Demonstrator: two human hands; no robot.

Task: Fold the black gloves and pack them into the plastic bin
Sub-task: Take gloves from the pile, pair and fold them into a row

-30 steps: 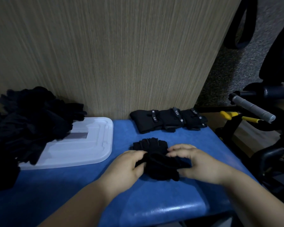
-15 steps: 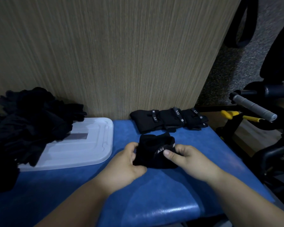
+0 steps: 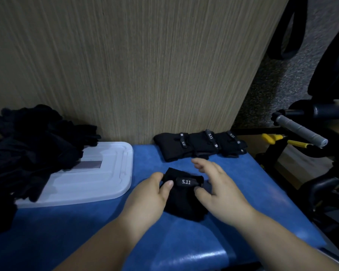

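Folding in hand: the folded glove [image 3: 184,202] lies on the blue tabletop [image 3: 184,249] between both hands, doubled over with its 5.11 strap [image 3: 186,182] on top; I judge the fold is just being finished.
Left hand [image 3: 149,194]: grips the glove's left edge, thumb on top beside the strap, fingers curled round the far side.
Right hand [image 3: 217,184]: fingers spread and lifted clear, only the thumb touching the glove's right edge.
Beyond the right hand: a row of folded gloves [image 3: 200,146] against the wood panel [image 3: 145,65], near its fingers but apart from them.
Left of the left hand: a white plastic lid [image 3: 98,178] (whether the bin itself sits under it, I cannot tell), with a pile of unfolded gloves [image 3: 27,145] spilling over its far corner.
Next move: probably carrying the bundle to the row or the bin; the soft fabric may spring open, so it calls for a grip round the whole bundle.
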